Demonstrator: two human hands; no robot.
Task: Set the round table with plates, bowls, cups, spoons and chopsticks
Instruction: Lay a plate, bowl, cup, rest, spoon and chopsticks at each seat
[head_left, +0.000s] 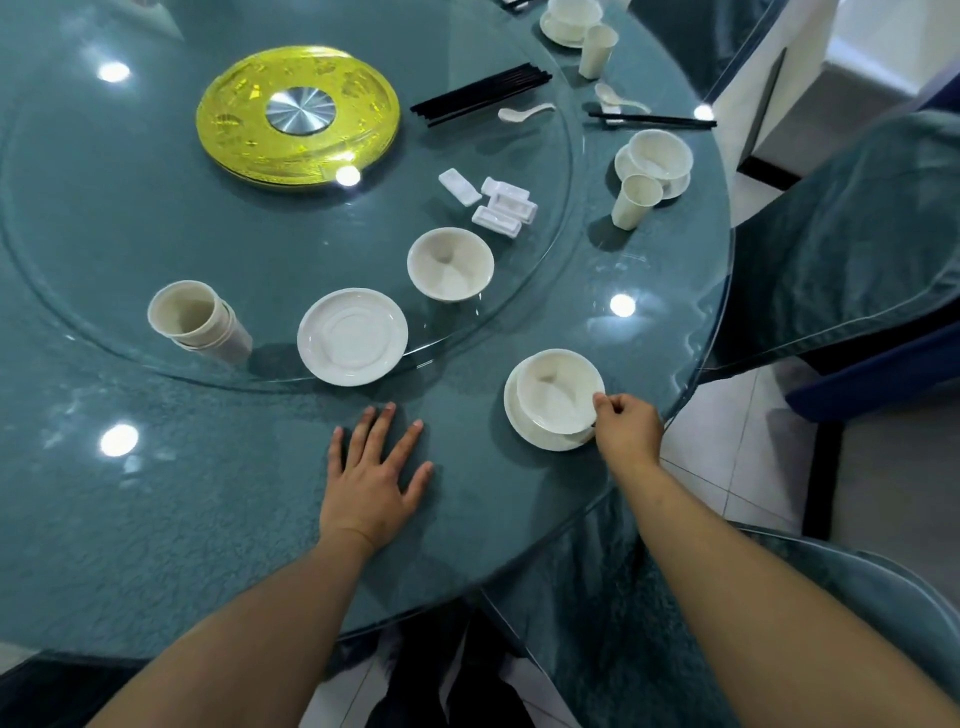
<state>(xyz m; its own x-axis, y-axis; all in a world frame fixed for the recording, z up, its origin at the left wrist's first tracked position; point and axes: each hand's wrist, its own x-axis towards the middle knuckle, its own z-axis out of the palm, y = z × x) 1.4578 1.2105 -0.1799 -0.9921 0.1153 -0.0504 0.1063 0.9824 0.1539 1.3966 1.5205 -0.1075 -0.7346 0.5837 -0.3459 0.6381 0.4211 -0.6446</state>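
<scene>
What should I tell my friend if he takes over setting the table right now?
Left hand: flat and open on the glass-topped round table, holding nothing.
Right hand: pinching the rim of the near white bowl, which sits on a white plate at the near place.
Done: the next place to the right has a white bowl on a plate, a cream cup, a white spoon and black chopsticks.
Left: the near place lacks cup, spoon and chopsticks. Supplies on the turntable: stacked cream cups, spare white plate, spare bowl, bundle of black chopsticks, loose white spoon, white rests.
</scene>
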